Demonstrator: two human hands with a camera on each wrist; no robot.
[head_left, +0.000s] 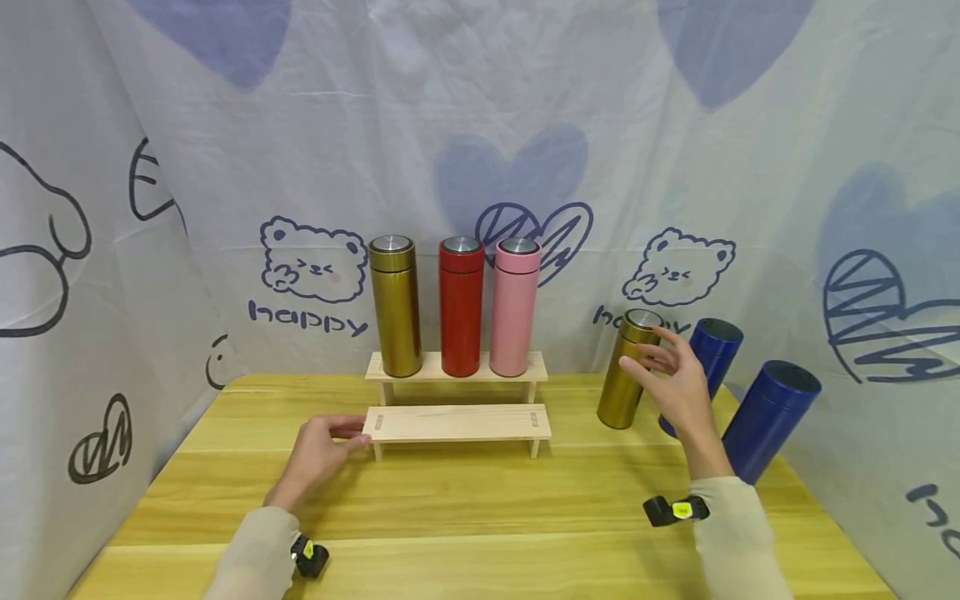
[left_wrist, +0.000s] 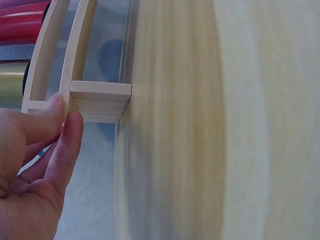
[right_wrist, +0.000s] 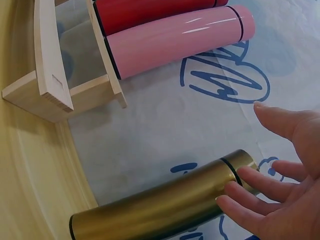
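Note:
My left hand [head_left: 322,454] pinches the left end of the lower step of a small wooden two-step rack [head_left: 457,423]; in the left wrist view thumb and fingertips meet on the plank's end [left_wrist: 75,65]. On the upper step stand a gold thermos [head_left: 397,317], a red thermos [head_left: 461,312] and a pink thermos [head_left: 514,312], all upright. My right hand [head_left: 675,383] is beside a second gold thermos [head_left: 619,387] standing on the table. Its fingers are spread, thumb apart, fingertips close by the lid end of that gold thermos [right_wrist: 165,205] in the right wrist view.
Two dark blue thermoses stand at the table's right side, one [head_left: 712,354] partly hidden behind my right hand and one [head_left: 772,417] nearer. The yellow wooden table [head_left: 465,533] meets a white printed cloth [head_left: 337,167] hanging behind and at both sides.

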